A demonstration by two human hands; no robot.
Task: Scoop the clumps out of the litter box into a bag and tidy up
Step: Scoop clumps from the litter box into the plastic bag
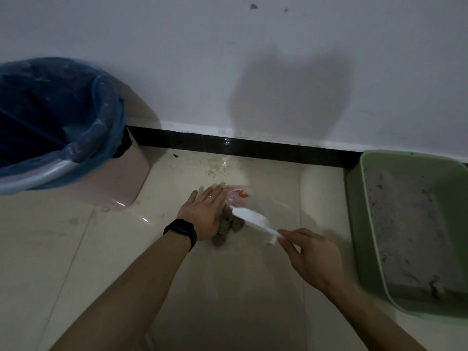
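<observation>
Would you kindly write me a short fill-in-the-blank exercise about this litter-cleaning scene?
1. The right hand holds a white ____ over the clumps.
2. The litter box is coloured ____.
3. The bin beside the wall is lined with a ____ bag.
4. The left hand, fingers open, lies on the clear bag, with a black ____ on its wrist.

Missing words: scoop; green; blue; band

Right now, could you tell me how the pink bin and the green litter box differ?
The pink bin stands tall and rounded on the left, lined with a blue bag; the green litter box lies low and rectangular on the right, unlined. The bin's inside looks dark, while the litter box holds grey litter with a few clumps. Both rest on the tiled floor near the wall.
</observation>
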